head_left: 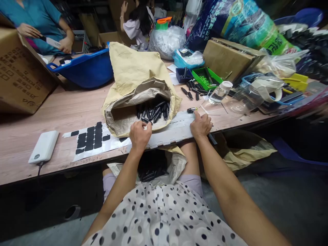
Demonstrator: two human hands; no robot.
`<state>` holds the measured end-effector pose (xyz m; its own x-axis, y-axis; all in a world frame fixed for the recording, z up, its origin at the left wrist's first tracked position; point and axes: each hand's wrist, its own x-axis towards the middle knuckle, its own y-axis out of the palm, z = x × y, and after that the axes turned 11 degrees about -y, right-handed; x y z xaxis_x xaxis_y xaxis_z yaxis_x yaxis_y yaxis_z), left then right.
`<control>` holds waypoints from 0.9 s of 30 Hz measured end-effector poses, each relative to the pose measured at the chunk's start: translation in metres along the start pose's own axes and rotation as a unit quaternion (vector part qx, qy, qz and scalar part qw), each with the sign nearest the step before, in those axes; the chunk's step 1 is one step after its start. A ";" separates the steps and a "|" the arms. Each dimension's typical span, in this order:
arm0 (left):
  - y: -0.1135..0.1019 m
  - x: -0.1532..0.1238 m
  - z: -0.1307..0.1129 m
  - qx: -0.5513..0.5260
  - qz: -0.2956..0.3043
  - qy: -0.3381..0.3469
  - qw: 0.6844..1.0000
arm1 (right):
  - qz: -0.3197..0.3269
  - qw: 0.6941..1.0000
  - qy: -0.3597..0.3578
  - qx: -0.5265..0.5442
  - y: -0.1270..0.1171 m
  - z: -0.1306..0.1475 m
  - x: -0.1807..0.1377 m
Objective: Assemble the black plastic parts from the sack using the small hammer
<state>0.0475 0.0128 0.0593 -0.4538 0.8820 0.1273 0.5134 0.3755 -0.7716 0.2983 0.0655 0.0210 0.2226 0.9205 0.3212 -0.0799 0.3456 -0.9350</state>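
Black piece [146,120] pinched by left fingers [149,127]; yellow-tipped piece [191,110] at right fingers [197,116], grip unclear.

A long worktable [77,99] with a pale, pinkish wood-grain top spans the room from left to right, its near edge dark. Beneath it lies deep shadow; the floor [256,208] at near right is smooth grey. Light brightens the tabletop, while the far background stays dim.
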 end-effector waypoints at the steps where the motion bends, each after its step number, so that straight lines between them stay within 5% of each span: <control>1: 0.002 0.014 -0.009 0.043 0.016 -0.048 0.998 | 0.002 1.000 0.000 0.000 -0.001 0.001 0.000; 5: 0.008 0.045 -0.031 0.141 0.082 -0.141 0.976 | 0.011 1.000 0.000 -0.001 -0.002 0.004 0.000; 9: 0.007 0.043 -0.029 0.123 0.118 -0.168 0.971 | 0.016 1.000 0.001 -0.002 -0.002 0.005 0.000; 14: -0.009 0.020 -0.004 0.042 0.039 0.003 0.998 | 0.005 1.000 0.000 0.014 -0.001 0.004 0.000; 19: -0.011 0.001 0.034 -0.008 0.125 0.212 0.969 | -0.007 0.999 0.000 0.031 0.001 0.001 0.000; 27: 0.002 0.003 0.060 -0.042 0.168 0.229 0.958 | 0.009 0.999 0.001 0.046 0.000 -0.007 0.008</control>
<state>0.0031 -0.0006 0.0203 0.1041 0.9824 0.1553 0.6405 0.0532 -0.7661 0.3071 0.0717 0.0227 0.2230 0.9263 0.3037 -0.1731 0.3442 -0.9228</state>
